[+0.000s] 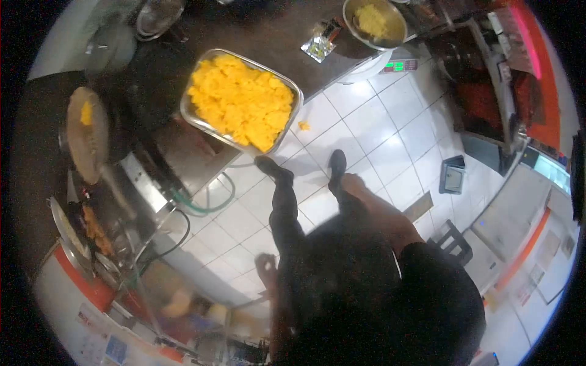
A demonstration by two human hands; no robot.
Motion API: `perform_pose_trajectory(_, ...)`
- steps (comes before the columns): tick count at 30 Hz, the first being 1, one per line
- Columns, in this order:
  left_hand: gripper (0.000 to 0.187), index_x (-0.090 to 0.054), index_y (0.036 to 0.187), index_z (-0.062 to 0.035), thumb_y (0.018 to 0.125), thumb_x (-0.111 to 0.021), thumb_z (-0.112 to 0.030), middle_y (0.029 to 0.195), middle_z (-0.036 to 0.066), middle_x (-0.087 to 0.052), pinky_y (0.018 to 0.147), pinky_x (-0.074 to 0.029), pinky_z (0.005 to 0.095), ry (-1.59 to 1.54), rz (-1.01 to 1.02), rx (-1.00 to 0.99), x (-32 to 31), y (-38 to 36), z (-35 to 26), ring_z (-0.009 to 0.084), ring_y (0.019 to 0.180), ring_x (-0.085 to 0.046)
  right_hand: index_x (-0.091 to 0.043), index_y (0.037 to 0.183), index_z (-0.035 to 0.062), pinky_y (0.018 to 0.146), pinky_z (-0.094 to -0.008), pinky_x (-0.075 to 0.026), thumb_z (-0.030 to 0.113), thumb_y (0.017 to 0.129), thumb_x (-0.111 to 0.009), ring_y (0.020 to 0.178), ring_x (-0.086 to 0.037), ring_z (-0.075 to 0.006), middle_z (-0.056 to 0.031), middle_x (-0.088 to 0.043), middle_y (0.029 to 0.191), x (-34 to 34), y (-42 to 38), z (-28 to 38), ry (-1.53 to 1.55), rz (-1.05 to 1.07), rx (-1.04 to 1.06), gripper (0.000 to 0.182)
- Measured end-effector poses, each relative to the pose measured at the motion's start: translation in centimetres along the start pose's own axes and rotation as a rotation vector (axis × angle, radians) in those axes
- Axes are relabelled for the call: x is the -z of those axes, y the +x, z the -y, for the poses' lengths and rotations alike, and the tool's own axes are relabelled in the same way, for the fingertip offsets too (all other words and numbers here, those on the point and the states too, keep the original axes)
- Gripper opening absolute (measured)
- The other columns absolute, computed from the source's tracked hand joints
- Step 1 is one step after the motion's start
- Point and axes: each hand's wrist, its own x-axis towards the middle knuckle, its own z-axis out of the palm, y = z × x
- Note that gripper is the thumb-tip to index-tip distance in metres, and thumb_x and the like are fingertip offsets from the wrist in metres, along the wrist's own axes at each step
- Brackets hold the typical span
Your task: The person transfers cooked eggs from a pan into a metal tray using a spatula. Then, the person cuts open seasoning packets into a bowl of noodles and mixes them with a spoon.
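Note:
My left hand [266,268] hangs low beside my dark clothing, over the tiled floor. Its fingers are curled in, and nothing shows in them. Further forward, my right hand [354,185] is beside my leg, near the right shoe [337,161]; its fingers are too blurred to read. Neither hand touches the metal tray [285,78], which is heaped with yellow food [238,97] and rests at the edge of the dark counter [256,30]. A small yellow piece [304,125] lies on the floor.
A metal bowl [400,35] with pale yellow food and a silver packet [318,47] sit on the counter. Green digits glow on a scale [401,66]. A green hose [210,208] hangs at the left. A dark stool [452,243] stands at the right.

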Motion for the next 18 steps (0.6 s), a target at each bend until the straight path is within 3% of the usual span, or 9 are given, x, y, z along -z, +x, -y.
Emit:
perform_pose_trajectory(1,0.030,-0.052,0.106,-0.0001,0.087,-0.066,-0.017,0.105,0.012,-0.057,0.074,-0.050,0.0272,0.212,0.011,0.010,-2.3,-1.5,1.1,0.0219,0.097,-0.057,-0.066,0.087,0.0073,0.075,-0.0490,-0.052,0.022,0.083,-0.054,0.087,-0.065,-0.0378,-0.0186,-0.067,0.091,2.1,0.2,-1.1,0.132,-0.094,-0.145,0.020)
perform_pose_trajectory(2,0.042,-0.049,0.114,-0.0003,0.081,-0.072,-0.011,0.116,0.013,-0.053,0.084,-0.048,0.0327,0.038,0.051,0.092,-4.5,-1.4,-1.2,0.0253,0.110,-0.051,-0.065,0.094,0.0097,0.076,-0.0463,-0.053,0.021,0.083,-0.053,0.090,-0.065,-0.0348,-0.0172,-0.066,0.093,-1.6,4.3,-4.4,0.014,-0.167,-0.066,0.020)
perform_pose_trajectory(4,0.052,-0.047,0.124,-0.0027,0.080,-0.073,-0.012,0.124,0.013,-0.049,0.094,-0.043,0.0392,0.112,0.057,0.325,-8.1,-0.6,-0.7,0.0263,0.115,-0.048,-0.062,0.103,0.0110,0.078,-0.0441,-0.052,0.021,0.082,-0.055,0.093,-0.063,-0.0313,-0.0154,-0.064,0.097,-2.4,11.9,-5.4,0.010,-0.009,-0.089,0.025)
perform_pose_trajectory(5,0.052,-0.047,0.124,-0.0027,0.080,-0.073,-0.012,0.124,0.013,-0.049,0.094,-0.043,0.0392,0.128,0.053,0.325,-9.8,0.2,0.8,0.0263,0.115,-0.048,-0.061,0.105,0.0111,0.078,-0.0437,-0.053,0.021,0.082,-0.055,0.092,-0.063,-0.0308,-0.0146,-0.063,0.099,-4.3,16.8,-5.1,-0.014,-0.064,-0.027,0.026)
perform_pose_trajectory(7,0.065,-0.034,0.135,-0.0016,0.082,-0.067,-0.020,0.136,0.013,-0.039,0.102,-0.035,0.0428,0.193,0.312,0.101,-12.2,0.8,4.3,0.0245,0.122,-0.041,-0.060,0.109,0.0116,0.078,-0.0431,-0.052,0.019,0.082,-0.055,0.095,-0.062,-0.0303,-0.0142,-0.061,0.106,-7.3,26.8,-3.6,-0.001,-0.195,0.128,0.028)
perform_pose_trajectory(10,0.070,-0.031,0.137,-0.0034,0.082,-0.067,-0.025,0.134,0.012,-0.040,0.101,-0.035,0.0411,-0.004,0.159,0.308,-13.6,1.7,5.5,0.0235,0.122,-0.040,-0.058,0.113,0.0135,0.089,-0.0423,-0.048,0.018,0.080,-0.059,0.113,-0.053,-0.0299,-0.0126,-0.054,0.122,-8.4,37.3,0.1,-0.008,-0.458,0.289,0.033)
perform_pose_trajectory(14,0.073,-0.029,0.138,-0.0028,0.081,-0.066,-0.031,0.131,0.014,-0.041,0.100,-0.035,0.0395,0.037,0.090,0.175,-15.6,3.0,4.5,0.0244,0.120,-0.040,-0.058,0.114,0.0143,0.095,-0.0406,-0.042,0.022,0.077,-0.064,0.122,-0.045,-0.0284,-0.0085,-0.049,0.130,-8.4,43.1,2.7,-0.004,-0.691,0.472,0.038)
perform_pose_trajectory(16,0.075,-0.029,0.137,-0.0016,0.081,-0.066,-0.034,0.131,0.015,-0.041,0.100,-0.035,0.0400,0.056,0.072,0.119,-16.1,4.1,5.4,0.0249,0.120,-0.041,-0.060,0.105,0.0094,0.094,-0.0401,-0.043,0.026,0.082,-0.058,0.122,-0.043,-0.0245,-0.0070,-0.044,0.129,-9.2,44.4,3.1,-0.131,-0.754,0.706,0.028)
perform_pose_trajectory(18,0.077,-0.030,0.137,-0.0005,0.080,-0.067,-0.037,0.131,0.016,-0.040,0.100,-0.035,0.0405,0.075,0.063,0.081,-16.5,4.7,6.2,0.0255,0.119,-0.041,-0.061,0.101,0.0119,0.092,-0.0388,-0.044,0.025,0.081,-0.057,0.119,-0.046,-0.0229,-0.0039,-0.048,0.125,-9.7,45.0,2.9,-0.222,-0.737,0.691,0.024)
